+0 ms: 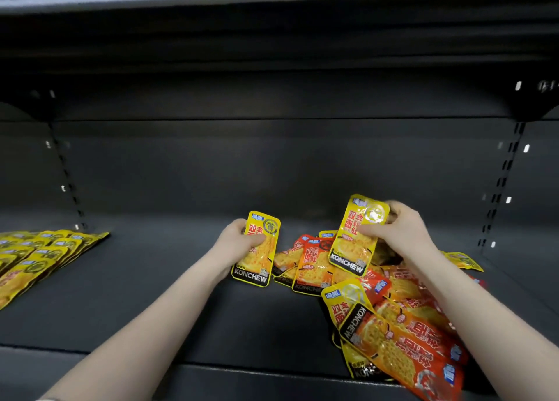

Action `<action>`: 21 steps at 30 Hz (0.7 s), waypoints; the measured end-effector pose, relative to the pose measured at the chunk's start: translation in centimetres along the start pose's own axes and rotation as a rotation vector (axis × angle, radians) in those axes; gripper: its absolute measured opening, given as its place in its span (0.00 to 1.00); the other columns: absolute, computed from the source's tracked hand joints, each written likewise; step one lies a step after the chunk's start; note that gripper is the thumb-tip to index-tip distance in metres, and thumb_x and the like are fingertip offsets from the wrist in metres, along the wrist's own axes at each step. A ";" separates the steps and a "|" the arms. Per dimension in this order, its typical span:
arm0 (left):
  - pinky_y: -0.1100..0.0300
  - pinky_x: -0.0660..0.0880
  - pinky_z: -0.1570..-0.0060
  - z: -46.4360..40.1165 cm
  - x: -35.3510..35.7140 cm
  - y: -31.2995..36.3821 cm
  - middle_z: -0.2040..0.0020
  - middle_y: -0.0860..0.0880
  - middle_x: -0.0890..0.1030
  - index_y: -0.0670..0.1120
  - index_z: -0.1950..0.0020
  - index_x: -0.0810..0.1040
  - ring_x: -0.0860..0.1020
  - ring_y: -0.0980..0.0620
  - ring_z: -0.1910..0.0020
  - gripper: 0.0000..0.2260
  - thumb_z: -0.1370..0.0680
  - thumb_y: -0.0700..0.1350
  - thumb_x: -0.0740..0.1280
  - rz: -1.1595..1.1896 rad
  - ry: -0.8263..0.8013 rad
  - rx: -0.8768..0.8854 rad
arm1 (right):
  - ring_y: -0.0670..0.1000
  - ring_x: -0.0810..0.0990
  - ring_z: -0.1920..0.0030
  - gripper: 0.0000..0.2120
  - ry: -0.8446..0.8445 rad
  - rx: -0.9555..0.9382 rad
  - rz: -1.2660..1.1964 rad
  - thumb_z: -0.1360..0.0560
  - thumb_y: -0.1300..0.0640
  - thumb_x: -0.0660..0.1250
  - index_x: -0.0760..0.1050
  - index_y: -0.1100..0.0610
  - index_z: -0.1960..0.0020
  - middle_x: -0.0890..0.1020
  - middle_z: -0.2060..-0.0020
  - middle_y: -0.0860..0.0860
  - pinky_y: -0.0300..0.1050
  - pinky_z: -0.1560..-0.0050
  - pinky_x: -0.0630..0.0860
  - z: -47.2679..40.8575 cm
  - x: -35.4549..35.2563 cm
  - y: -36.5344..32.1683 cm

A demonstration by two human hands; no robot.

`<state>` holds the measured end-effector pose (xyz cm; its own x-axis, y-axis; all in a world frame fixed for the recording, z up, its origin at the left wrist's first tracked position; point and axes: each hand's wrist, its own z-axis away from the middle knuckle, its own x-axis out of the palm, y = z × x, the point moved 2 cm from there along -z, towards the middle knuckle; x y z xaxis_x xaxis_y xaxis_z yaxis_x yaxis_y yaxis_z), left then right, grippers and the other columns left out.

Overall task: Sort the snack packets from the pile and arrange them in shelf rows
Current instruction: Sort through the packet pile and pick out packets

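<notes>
The left hand (239,243) grips one yellow packet (257,249) just left of the mixed pile (378,304) on the dark shelf (181,294). The right hand (399,228) pinches a second yellow packet (358,234) above the pile, likely gathering yellows for the yellow row (39,258) far left of it.

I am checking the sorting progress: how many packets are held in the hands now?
2: one yellow packet in the left hand, one yellow packet in the right hand above the pile. More behind them may be hidden.
</notes>
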<state>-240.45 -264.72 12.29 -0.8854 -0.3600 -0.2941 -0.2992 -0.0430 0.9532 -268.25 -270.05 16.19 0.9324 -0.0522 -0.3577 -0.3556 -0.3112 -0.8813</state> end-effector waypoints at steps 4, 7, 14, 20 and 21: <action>0.46 0.77 0.48 1.0 -3.0 -0.1 0.55 0.43 0.79 0.44 0.54 0.73 0.78 0.45 0.60 0.05 0.24 0.37 0.67 0.042 0.058 0.008 | 0.49 0.80 0.68 0.12 -0.035 0.051 -0.188 0.35 0.66 0.76 0.77 0.61 0.55 0.82 0.66 0.53 0.43 0.65 0.76 -0.2 2.7 -2.2; 0.47 0.76 0.49 1.9 -6.3 -0.4 0.56 0.44 0.79 0.44 0.53 0.73 0.78 0.47 0.61 0.04 0.24 0.37 0.67 0.064 0.092 0.012 | 0.48 0.81 0.69 0.08 -0.114 0.072 -0.247 0.35 0.66 0.75 0.78 0.59 0.59 0.83 0.66 0.53 0.38 0.70 0.75 0.1 6.3 -4.0; 0.54 0.76 0.56 3.5 -16.9 -2.8 0.57 0.46 0.79 0.44 0.51 0.73 0.77 0.49 0.62 0.05 0.24 0.38 0.67 0.093 0.161 0.032 | 0.45 0.81 0.70 0.07 -0.300 0.068 -0.303 0.34 0.69 0.74 0.79 0.61 0.58 0.82 0.66 0.53 0.36 0.67 0.78 3.1 18.6 -8.8; 0.54 0.76 0.55 3.9 -29.5 -6.5 0.57 0.46 0.80 0.43 0.50 0.75 0.78 0.49 0.61 0.05 0.24 0.38 0.68 0.076 0.195 0.056 | 0.51 0.81 0.62 0.07 -0.365 0.102 -0.341 0.33 0.68 0.73 0.79 0.62 0.56 0.83 0.62 0.55 0.42 0.59 0.77 7.3 30.9 -12.9; 0.54 0.76 0.55 3.9 -31.9 -7.1 0.57 0.46 0.80 0.43 0.50 0.75 0.78 0.49 0.61 0.05 0.25 0.39 0.68 0.072 0.200 0.059 | 0.50 0.81 0.63 0.07 -0.369 0.115 -0.354 0.32 0.68 0.73 0.79 0.62 0.56 0.83 0.62 0.55 0.40 0.61 0.77 8.1 32.9 -13.5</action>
<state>-211.46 -249.26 14.63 -0.8186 -0.5383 -0.2001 -0.2630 0.0417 0.9639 -233.32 -259.91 13.84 0.9192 0.3812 -0.0988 -0.0473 -0.1423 -0.9887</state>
